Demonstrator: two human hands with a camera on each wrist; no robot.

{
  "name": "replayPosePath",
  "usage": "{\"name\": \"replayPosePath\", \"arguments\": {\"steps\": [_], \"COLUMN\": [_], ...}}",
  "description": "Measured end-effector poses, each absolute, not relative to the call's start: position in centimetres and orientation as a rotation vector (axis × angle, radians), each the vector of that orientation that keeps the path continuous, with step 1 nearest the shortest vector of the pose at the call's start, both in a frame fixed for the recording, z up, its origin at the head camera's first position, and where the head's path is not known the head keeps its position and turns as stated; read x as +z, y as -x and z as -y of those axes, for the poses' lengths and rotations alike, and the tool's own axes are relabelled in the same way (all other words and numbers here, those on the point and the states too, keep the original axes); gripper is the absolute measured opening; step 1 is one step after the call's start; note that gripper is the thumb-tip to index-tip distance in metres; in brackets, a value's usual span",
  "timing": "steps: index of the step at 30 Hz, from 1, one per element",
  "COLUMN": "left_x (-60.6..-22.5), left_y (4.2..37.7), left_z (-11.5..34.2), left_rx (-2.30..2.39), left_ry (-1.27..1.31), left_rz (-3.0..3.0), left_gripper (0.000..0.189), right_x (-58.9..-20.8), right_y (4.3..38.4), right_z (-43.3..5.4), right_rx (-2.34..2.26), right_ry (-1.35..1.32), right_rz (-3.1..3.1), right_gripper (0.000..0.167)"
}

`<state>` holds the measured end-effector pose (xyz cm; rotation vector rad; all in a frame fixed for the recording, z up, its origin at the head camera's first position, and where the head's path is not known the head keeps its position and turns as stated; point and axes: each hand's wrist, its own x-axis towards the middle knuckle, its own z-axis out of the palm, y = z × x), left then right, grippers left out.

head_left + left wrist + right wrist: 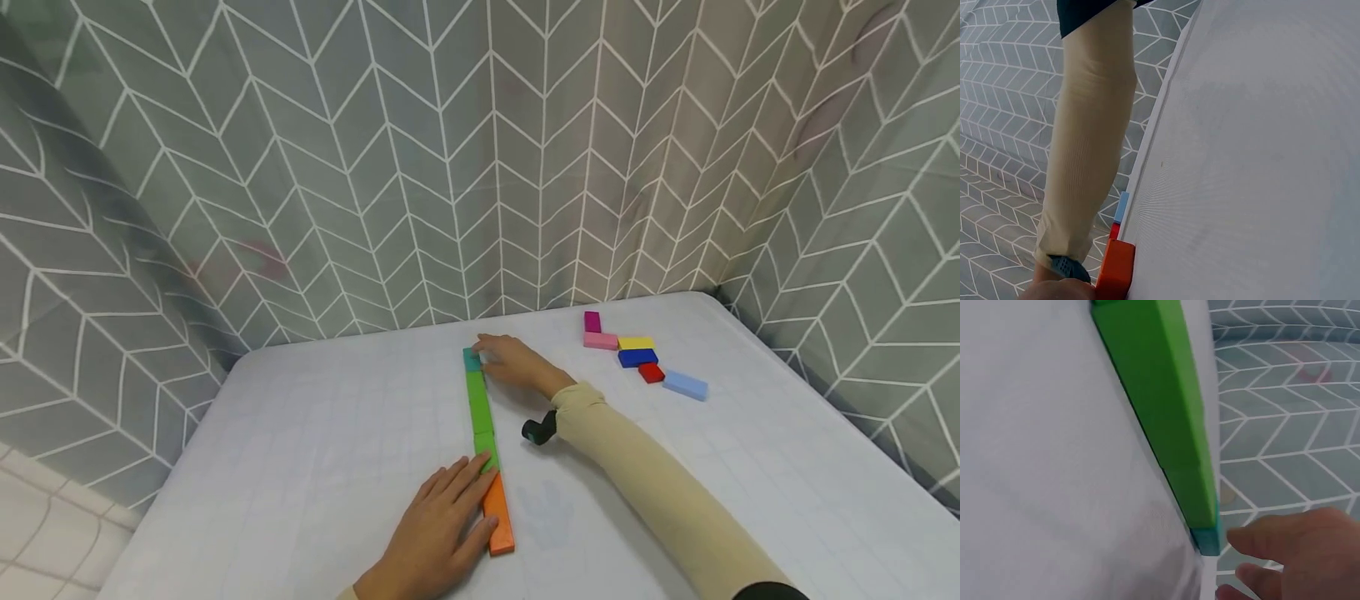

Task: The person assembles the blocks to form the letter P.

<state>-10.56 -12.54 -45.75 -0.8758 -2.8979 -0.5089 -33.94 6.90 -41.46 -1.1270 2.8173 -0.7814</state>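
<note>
Coloured blocks lie end to end in a straight row on the white table: a teal block (471,359) at the far end, green blocks (479,404) in the middle, an orange block (501,525) nearest me. My left hand (435,529) lies flat with spread fingers along the row's left side, its fingertips over the orange block and the near green one. At the far end my right hand (517,362) reaches to the teal block. In the right wrist view, its thumb and fingers are spread beside the teal block (1209,542), not wrapped around it.
Loose blocks lie at the far right: a magenta block (592,322), a pink block (600,340), a yellow block (636,342), a dark blue block (637,358), a red block (651,372) and a light blue block (686,385). A patterned curtain (465,167) stands behind the table.
</note>
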Motion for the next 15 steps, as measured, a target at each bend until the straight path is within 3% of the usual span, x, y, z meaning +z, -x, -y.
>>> {"name": "replayPosePath", "arguments": {"steps": [8,15], "left_x": [-45.8,-45.9], "left_y": [10.3,10.3], "left_z": [12.7,12.6], "left_rx": [-0.501,-0.52], "left_ry": [0.879,0.893], "left_rz": [2.82,2.808], "left_gripper": [0.06,0.059], "right_x": [-40.7,-40.9], "right_y": [32.7,33.8], "right_z": [-12.5,-18.9], "right_rx": [-0.791,-0.61], "right_ry": [1.099,0.627], "right_rz": [-2.959,-3.212], "right_gripper": [0.038,0.029]}}
